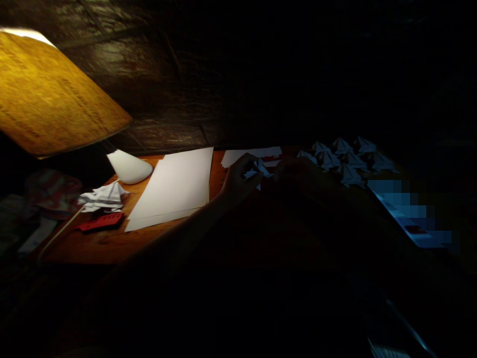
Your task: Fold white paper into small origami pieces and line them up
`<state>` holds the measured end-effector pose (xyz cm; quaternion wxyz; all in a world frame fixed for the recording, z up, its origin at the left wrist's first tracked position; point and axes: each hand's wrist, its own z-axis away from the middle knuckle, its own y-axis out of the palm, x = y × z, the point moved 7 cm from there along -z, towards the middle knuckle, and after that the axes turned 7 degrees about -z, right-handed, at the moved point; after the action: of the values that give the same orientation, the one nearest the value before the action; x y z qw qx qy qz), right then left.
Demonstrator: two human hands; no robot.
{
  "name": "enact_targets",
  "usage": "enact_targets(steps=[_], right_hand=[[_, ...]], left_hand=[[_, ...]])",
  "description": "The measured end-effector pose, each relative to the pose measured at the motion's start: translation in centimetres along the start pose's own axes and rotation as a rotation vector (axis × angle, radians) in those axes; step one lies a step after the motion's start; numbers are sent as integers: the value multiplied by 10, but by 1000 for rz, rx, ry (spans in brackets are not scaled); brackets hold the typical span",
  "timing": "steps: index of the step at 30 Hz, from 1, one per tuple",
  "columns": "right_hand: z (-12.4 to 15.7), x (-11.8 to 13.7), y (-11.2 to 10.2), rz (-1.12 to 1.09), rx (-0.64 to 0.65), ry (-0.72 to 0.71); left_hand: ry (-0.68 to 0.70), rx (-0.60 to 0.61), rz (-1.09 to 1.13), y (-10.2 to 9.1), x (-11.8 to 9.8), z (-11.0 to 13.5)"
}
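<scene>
Between my two hands is a small piece of white folded paper (261, 168) with several creased points, held above the wooden table. My left hand (238, 176) grips its left side, fingers curled and thumb along the near edge. Deep in shadow, my right hand (296, 171) has its fingertips closed at the paper's right edge; their exact hold is dim. Past the right hand, several folded paper figures (350, 161) stand grouped on the table. White paper sheets (175, 179) lie stacked to the left of my left hand.
A lamp with a yellow shade (55, 94) and white base (130, 166) lights the left side. Near it lie a crumpled-looking folded paper (106, 195) and a red object (102, 222). More paper (238, 155) lies behind my hands. A blue-lit, pixelated screen (406, 214) is at right.
</scene>
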<state>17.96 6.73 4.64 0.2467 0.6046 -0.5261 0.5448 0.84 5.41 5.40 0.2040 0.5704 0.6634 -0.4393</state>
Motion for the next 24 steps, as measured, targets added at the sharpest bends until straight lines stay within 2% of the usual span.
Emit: enact_targets(steps=[7, 11, 14, 21, 24], right_hand=[[1, -1, 0, -53, 1, -15], [3, -5, 3, -88, 91, 19], [5, -5, 5, -42, 124, 29], [7, -4, 6, -21, 63, -30], [5, 2, -3, 77, -43, -101]], left_hand=[[148, 39, -100, -2, -10, 1], [276, 20, -187, -2, -18, 3], [287, 0, -220, -3, -18, 4], [335, 8, -232, -3, -20, 5], [360, 1, -287, -3, -20, 4]])
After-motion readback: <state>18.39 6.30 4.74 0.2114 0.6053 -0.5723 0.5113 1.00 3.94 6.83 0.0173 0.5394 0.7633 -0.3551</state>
